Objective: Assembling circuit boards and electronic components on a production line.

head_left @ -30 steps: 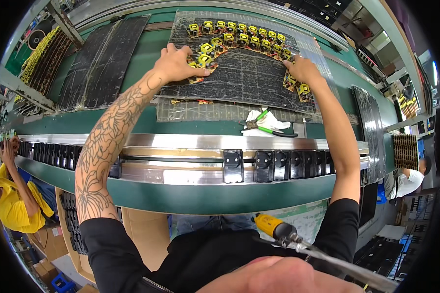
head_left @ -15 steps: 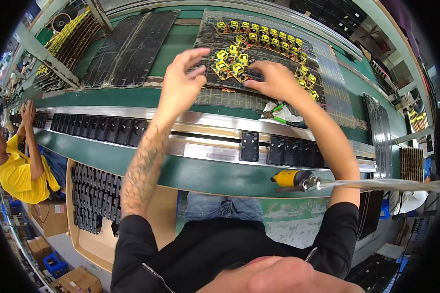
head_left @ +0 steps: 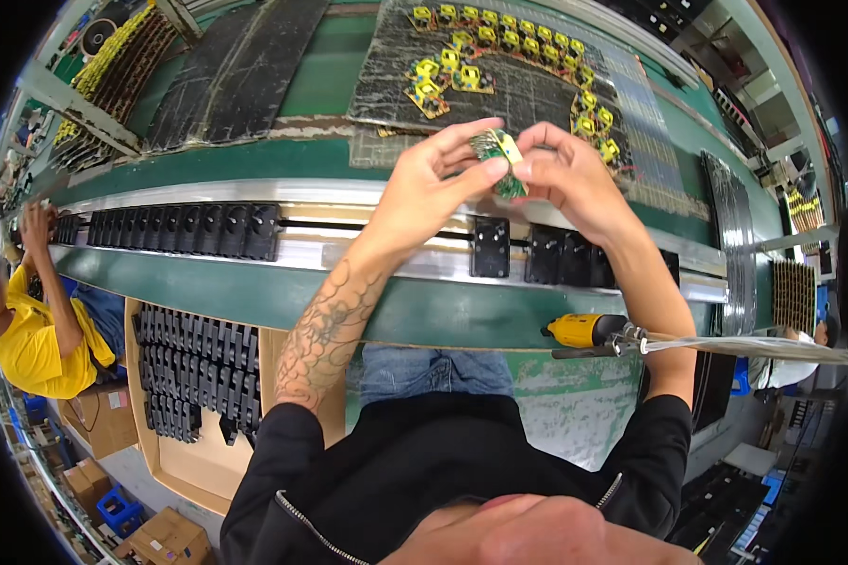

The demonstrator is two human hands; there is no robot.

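Observation:
A small circuit board (head_left: 511, 186) with a green face and a pale yellow part is held up in front of me between both hands. My left hand (head_left: 433, 184) pinches its left side with thumb and fingers. My right hand (head_left: 575, 179) has its thumb and fingers closed on the right side. Beyond them, several similar boards with yellow transformers (head_left: 429, 89) stand on a scuffed black mat (head_left: 386, 94), some in a loose cluster, others in a curved row. Just below my hands, a black plastic housing (head_left: 491, 247) sits on the metal rail (head_left: 377, 259).
Along the rail stand more black housings (head_left: 184, 231), left and right. A yellow power screwdriver (head_left: 575, 330) hangs near my right forearm. A cardboard box (head_left: 184, 466) of black parts is at lower left. A person in a yellow shirt (head_left: 42, 330) works at the far left.
Both hands have come nearer and closed on a board, which has left the cluster on the mat. The pliers-like green-handled tool seen before is now out of sight around my right hand.

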